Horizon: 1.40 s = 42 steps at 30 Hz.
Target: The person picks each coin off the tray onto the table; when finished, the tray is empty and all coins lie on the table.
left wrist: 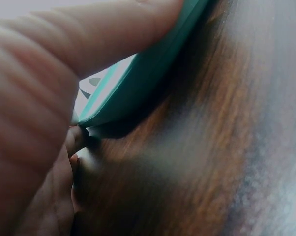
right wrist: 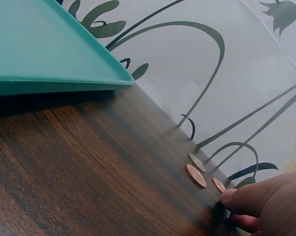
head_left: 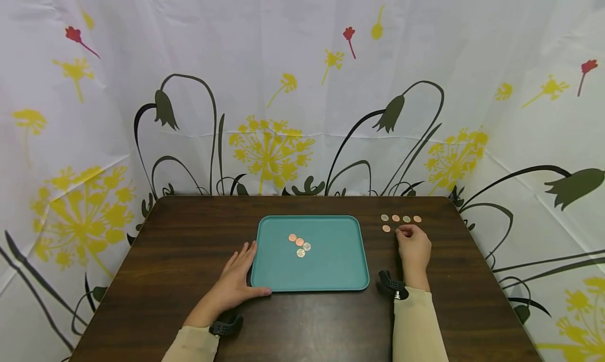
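Observation:
A teal tray [head_left: 331, 267] lies on the table, with two copper coins [head_left: 300, 242] and two silver-coloured coins [head_left: 300, 253] grouped inside. My left hand [head_left: 236, 283] rests at its front left corner, thumb along the front rim, fingers spread by the left side. Right of the tray, silver-coloured and copper coins [head_left: 395, 218] form a row, with one copper coin [head_left: 386, 228] below. My right hand [head_left: 414, 246] has its fingers curled, thumb and fingertips together at the table beside that lower coin. I cannot tell whether they pinch a coin; the fingers hide that spot.
The dark wooden table [head_left: 198, 236] meets a white flower-printed curtain [head_left: 302, 89] at its back edge. More curtain hangs at both sides. Each wrist wears a black band, the right one [head_left: 393, 284] standing between the tray and the forearm.

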Motion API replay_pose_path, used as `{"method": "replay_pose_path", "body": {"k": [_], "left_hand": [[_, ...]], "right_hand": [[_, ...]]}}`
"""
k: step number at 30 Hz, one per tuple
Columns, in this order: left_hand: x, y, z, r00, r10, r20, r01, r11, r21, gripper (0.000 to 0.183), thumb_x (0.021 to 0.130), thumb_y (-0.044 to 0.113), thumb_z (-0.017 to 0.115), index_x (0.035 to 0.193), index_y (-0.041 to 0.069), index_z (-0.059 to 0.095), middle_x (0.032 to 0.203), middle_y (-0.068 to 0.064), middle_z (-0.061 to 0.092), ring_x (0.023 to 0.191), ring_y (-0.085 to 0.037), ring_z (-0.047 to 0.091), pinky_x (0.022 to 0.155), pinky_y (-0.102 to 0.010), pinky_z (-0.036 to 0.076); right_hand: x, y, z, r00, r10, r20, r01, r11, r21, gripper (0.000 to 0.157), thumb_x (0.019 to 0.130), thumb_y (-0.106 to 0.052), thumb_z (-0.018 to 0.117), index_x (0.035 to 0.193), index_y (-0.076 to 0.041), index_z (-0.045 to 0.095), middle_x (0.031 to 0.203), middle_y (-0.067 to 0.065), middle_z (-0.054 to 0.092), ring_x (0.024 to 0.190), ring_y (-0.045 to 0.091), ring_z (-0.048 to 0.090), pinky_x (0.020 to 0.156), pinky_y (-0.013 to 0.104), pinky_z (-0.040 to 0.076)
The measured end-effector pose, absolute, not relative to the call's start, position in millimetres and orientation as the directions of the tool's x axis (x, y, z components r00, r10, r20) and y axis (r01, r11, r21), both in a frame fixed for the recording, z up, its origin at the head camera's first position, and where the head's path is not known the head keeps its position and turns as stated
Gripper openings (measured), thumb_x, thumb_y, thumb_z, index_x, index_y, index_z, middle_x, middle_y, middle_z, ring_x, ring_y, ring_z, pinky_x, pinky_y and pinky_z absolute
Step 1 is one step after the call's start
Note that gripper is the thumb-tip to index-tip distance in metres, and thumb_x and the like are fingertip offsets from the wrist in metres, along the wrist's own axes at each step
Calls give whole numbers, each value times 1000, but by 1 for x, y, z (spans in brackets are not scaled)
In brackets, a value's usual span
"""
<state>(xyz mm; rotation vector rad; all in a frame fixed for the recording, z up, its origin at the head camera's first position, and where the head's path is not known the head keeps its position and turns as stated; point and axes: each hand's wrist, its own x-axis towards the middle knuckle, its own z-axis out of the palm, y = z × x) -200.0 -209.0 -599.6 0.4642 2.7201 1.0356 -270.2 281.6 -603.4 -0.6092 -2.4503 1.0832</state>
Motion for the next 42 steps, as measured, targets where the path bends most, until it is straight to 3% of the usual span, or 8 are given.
{"method": "replay_pose_path", "body": {"k": [12,20,32,42], "left_hand": [[-200,-209,-600,-933,352,-72,214,704,677,137,82,62,91,176,5,11,184,-17,13,172,-41,6,135,-67,2],[-199,-209,-600,-933,353,-69,215,702,679,137,81,61,92,176,4,11,184,-17,14,172,-41,6,135,-67,2],[-200,-209,-600,-933,354,-62,222,705,674,136,81,61,92,176,5,12,184,-16,14,172,-40,7,135,-67,2],[-199,-209,-599,-932,357,-59,223,695,683,135,82,59,92,176,4,12,183,-17,15,172,-41,7,135,-67,2]], "right_hand": [[-269,280,-602,-829,513,222,201,645,-737,19,104,-16,68,107,-4,83,98,20,75,93,40,66,77,50,47],[-266,279,-601,-797,575,183,210,549,-809,21,103,-20,73,115,-3,71,96,18,76,85,36,68,70,38,45],[-270,281,-602,-805,559,198,220,593,-775,13,100,-17,75,102,-4,78,91,16,76,83,35,66,71,39,45],[-271,281,-602,-824,537,179,235,612,-755,21,103,-20,71,111,-5,84,96,16,77,90,37,68,75,43,47]]}}
